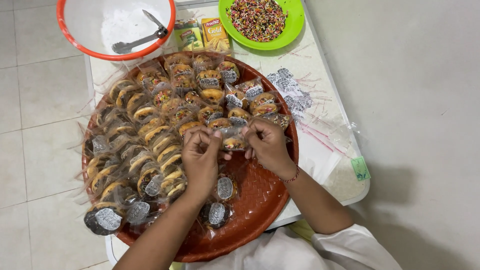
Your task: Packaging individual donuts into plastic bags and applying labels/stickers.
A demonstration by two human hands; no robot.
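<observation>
Wrapped pastries are stacked on edge across the woven tray [260,200], likely so more fit. The left hand [200,157] and right hand [267,145] are each pinched on 1 end of a clear-wrapped pastry [234,141], held taut above the tray's middle.

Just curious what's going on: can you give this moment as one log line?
left hand + right hand: both grip clear-wrapped round pastry | over round brown woven tray | wrapped pastries piled left
</observation>
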